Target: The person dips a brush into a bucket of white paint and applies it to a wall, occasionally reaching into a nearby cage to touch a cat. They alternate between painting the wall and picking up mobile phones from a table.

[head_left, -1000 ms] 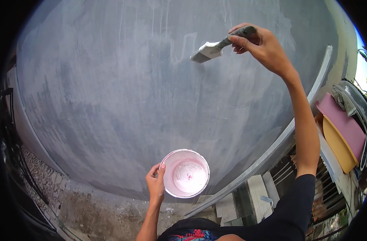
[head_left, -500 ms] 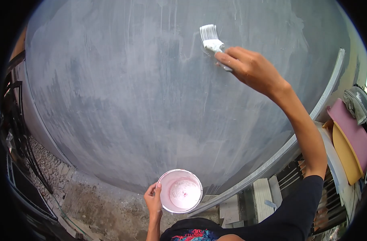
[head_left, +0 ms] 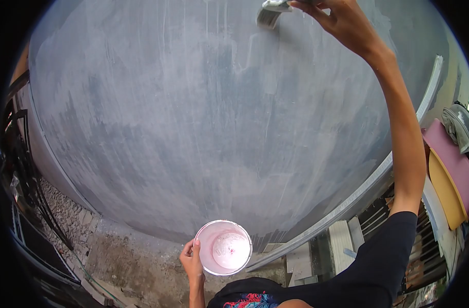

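Note:
My right hand is closed round the handle of a paintbrush at the top of the view. The brush's bristles point down and left against the grey wall, which carries streaky pale paint and drip lines. Low in the view, my left hand grips the rim of a small bucket, thumb over its edge. Pinkish-white paint lies in the bottom of the bucket. Part of my right hand is cut off by the top edge.
A pale metal strip curves along the wall's lower right edge. Pink and yellow panels lean at the right. Gravel and dark bars are at the left, with a stained concrete floor below.
My right hand has moved up with the paintbrush, and the bristles have swung from pointing up to pointing down. My left hand and the bucket have shifted slightly left and down in view.

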Tool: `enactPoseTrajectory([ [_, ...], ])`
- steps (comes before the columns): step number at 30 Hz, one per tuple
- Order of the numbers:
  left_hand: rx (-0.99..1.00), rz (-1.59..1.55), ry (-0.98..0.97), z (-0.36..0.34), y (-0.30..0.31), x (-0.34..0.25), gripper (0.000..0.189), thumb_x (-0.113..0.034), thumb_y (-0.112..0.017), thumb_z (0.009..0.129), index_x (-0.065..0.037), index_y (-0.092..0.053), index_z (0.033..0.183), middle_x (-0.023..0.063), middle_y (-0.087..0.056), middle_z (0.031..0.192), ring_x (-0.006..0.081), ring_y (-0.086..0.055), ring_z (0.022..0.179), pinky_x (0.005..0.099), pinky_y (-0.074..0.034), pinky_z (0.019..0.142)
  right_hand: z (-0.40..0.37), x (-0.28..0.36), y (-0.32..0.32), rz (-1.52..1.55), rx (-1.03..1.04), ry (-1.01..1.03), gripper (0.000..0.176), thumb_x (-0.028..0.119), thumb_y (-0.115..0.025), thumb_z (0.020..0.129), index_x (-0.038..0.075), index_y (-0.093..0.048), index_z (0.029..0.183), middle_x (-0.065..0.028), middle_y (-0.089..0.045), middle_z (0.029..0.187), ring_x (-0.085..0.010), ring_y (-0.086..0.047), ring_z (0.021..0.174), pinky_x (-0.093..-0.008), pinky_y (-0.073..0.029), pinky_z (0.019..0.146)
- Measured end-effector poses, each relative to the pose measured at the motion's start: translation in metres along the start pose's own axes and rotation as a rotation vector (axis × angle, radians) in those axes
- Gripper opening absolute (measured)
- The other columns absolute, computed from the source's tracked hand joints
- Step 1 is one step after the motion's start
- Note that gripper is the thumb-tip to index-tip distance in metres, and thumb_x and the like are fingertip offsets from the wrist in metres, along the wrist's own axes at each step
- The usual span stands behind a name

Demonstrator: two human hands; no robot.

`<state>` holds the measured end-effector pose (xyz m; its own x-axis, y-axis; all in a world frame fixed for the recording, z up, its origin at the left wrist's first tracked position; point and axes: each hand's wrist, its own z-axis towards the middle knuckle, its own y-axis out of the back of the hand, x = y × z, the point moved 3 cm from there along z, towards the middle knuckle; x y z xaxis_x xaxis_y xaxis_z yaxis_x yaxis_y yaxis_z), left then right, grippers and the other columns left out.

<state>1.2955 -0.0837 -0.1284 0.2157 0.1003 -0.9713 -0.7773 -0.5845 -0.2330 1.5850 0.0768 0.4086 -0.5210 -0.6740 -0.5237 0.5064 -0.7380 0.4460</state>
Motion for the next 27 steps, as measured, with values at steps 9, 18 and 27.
enactPoseTrajectory([
  [9, -0.083, -0.008, 0.031, -0.003, 0.002, 0.016, 0.028, -0.019, -0.066, 0.093, 0.006, -0.067, 0.106, 0.0043, -0.066, 0.084, 0.0076, -0.058, 0.074, 0.022, -0.045, 0.068, -0.06, 0.032, -0.078, -0.26, 0.081, 0.266, 0.025, 0.01, -0.068, 0.087, 0.004, -0.061, 0.111, -0.0083, -0.063, 0.083, -0.0225, -0.063, 0.071, -0.0321, -0.055, 0.061],
  [18, -0.072, -0.04, 0.001, 0.002, 0.001, 0.027, 0.029, -0.019, -0.066, 0.093, 0.006, -0.066, 0.107, 0.0042, -0.066, 0.085, 0.0078, -0.058, 0.075, 0.0225, -0.046, 0.069, -0.08, 0.053, -0.074, 0.248, 0.248, -0.019, 0.022, 0.008, -0.069, 0.087, 0.005, -0.066, 0.109, -0.0111, -0.071, 0.095, -0.021, -0.067, 0.078, -0.0322, -0.056, 0.067],
  [27, -0.041, -0.025, 0.018, 0.004, -0.001, 0.02, 0.029, -0.02, -0.066, 0.093, 0.006, -0.066, 0.106, 0.0045, -0.066, 0.086, 0.0082, -0.058, 0.076, 0.0227, -0.046, 0.071, -0.03, 0.009, -0.039, -0.127, -0.236, 0.153, 0.018, 0.0, -0.066, 0.087, -0.005, -0.065, 0.104, -0.0179, -0.069, 0.096, -0.0298, -0.068, 0.079, -0.0387, -0.053, 0.068],
])
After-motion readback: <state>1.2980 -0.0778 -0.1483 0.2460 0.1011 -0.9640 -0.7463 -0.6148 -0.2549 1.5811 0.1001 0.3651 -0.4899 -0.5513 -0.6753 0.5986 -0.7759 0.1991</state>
